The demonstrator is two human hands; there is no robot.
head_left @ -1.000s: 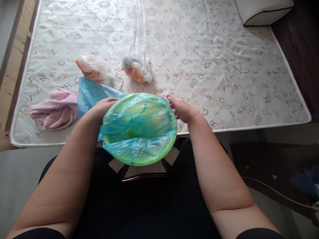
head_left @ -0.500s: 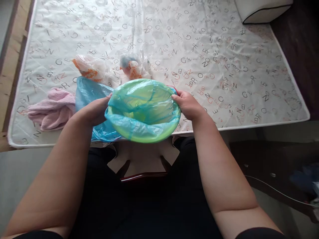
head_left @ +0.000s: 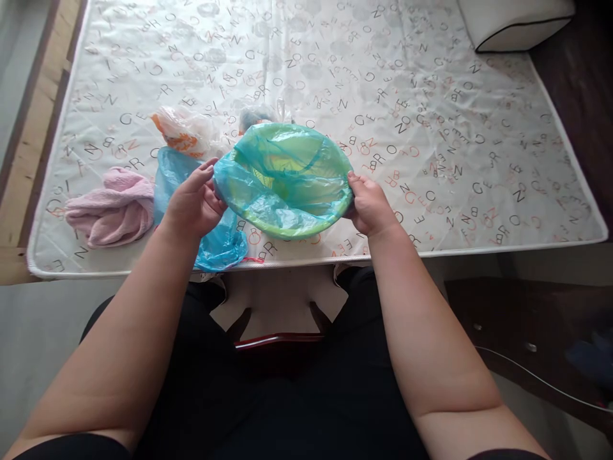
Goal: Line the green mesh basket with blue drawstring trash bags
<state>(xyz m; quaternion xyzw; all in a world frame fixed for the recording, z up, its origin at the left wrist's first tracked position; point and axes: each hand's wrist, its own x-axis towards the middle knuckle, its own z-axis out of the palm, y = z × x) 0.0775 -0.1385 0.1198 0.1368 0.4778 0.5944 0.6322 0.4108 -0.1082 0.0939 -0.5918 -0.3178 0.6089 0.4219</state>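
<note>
A green wastebasket (head_left: pixel 278 186) with mesh-like sides is tilted so its mouth faces me. A thin blue-green garbage bag (head_left: pixel 306 144) lines it and is folded over the rim. At the right, my right hand (head_left: pixel 371 201) is closed on the bag-covered rim, thumb on top. On the other side my left hand (head_left: pixel 196 201) is open, thumb and fingers apart, its fingertips beside the rim. Whether they touch it is hard to tell. Below and behind my left hand lies a loose blue plastic bag (head_left: pixel 223 246), partly hidden by that hand.
The bin is over a letter-printed mattress (head_left: pixel 431 160). A pink towel (head_left: pixel 112 207) lies at the left. Behind the bin are a white-and-orange plastic bag (head_left: pixel 189 131) and another bundled bag (head_left: pixel 256 115). A white cushion-like block (head_left: pixel 517 25) stands far right. A chair (head_left: pixel 280 306) is before me.
The wastebasket has moved up and away from me, and slightly right. My left hand has loosened from the rim and its fingers have spread. My right hand keeps hold.
</note>
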